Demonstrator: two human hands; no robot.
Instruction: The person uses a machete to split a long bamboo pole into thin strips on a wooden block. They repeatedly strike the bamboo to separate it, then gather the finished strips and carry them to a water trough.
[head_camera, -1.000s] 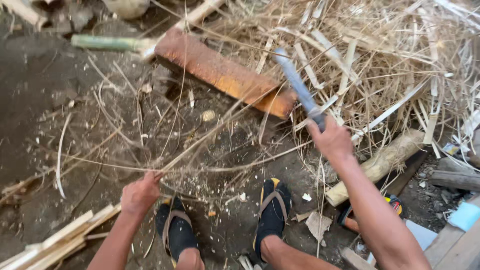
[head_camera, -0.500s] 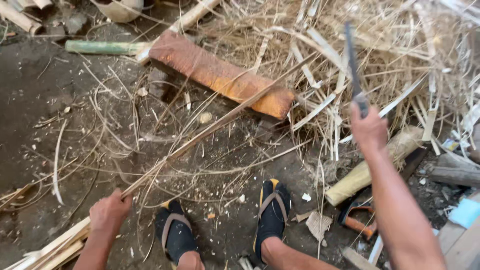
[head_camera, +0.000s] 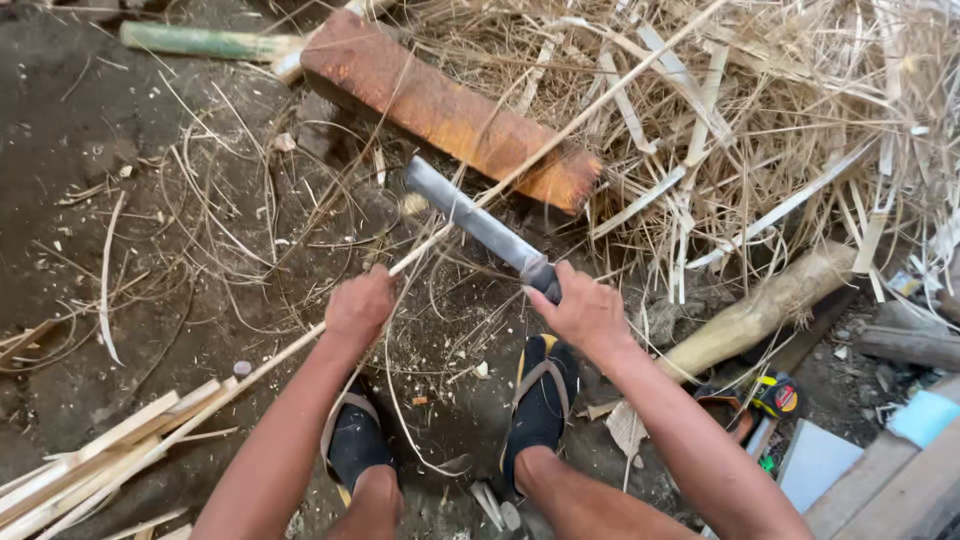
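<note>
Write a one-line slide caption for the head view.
Left hand grips a long bamboo strip while the right hand lays a broad knife across it, above a rusty-orange block.

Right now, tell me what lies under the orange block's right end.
The block rests on dark dirt, its right end bedded in the pile of dry strips. A long strip crosses over that end. What is beneath the block itself is covered.

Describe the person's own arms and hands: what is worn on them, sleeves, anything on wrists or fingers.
Both arms are bare from the bottom edge of the picture to the fingers: no sleeves show. The left hand and right hand wear no gloves, and no watch, bracelet or ring is visible. Both forearms look lean. The upper arms are out of view.
</note>
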